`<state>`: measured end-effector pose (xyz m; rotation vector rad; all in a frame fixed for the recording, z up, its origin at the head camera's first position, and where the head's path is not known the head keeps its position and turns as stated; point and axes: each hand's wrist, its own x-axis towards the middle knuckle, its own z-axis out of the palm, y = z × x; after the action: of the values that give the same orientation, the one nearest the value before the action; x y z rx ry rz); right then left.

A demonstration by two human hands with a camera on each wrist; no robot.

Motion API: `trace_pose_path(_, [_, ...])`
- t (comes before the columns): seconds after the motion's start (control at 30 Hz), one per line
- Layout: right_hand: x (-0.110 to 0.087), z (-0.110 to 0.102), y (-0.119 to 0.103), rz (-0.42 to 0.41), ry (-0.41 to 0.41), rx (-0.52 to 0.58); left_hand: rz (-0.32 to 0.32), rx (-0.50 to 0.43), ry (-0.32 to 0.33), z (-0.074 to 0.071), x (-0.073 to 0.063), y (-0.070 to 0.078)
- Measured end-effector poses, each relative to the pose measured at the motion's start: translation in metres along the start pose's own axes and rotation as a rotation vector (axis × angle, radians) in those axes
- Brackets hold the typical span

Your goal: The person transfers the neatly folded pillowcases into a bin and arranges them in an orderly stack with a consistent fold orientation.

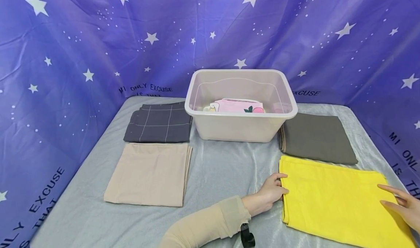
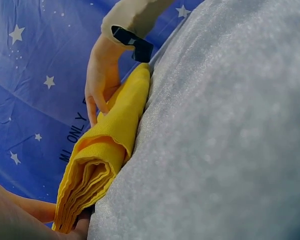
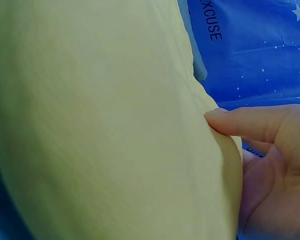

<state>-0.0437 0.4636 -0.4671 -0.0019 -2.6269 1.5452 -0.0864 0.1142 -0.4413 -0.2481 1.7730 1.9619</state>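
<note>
A folded yellow cloth (image 1: 331, 200) lies at the front right of the grey-covered surface. My left hand (image 1: 270, 193) pinches its left edge; in the left wrist view, the fingers (image 2: 35, 207) sit on both sides of the stacked layers. At the opposite edge, my right hand (image 1: 401, 206) grips the cloth. A fingertip (image 3: 217, 117) lies on the cloth's face in the right wrist view, while other fingers are partly hidden behind the edge. The cloth's right side looks slightly raised in the left wrist view.
A pale plastic bin (image 1: 236, 127) stands at the back, with a folded pink printed cloth (image 1: 236, 105) inside. Left of it lie a dark checked cloth (image 1: 157, 124) and a beige cloth (image 1: 149, 175). A dark olive cloth (image 1: 319, 138) lies behind the yellow one. Starry curtains (image 1: 98, 40) surround the surface.
</note>
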Motion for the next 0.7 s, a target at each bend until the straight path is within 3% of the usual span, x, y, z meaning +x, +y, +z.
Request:
trace_pose_path(0.37, [0.0000,-0.0037,0.0073,0.023,-0.046,0.164,0.003,0.013,-0.011,0.0005,0.0015,-0.0002])
trace_pose_path(0.7, [-0.0011,-0.0003,-0.0015,-0.059,0.028,0.180,-0.019,-0.016,0.014,-0.0004,0.0021,0.0010])
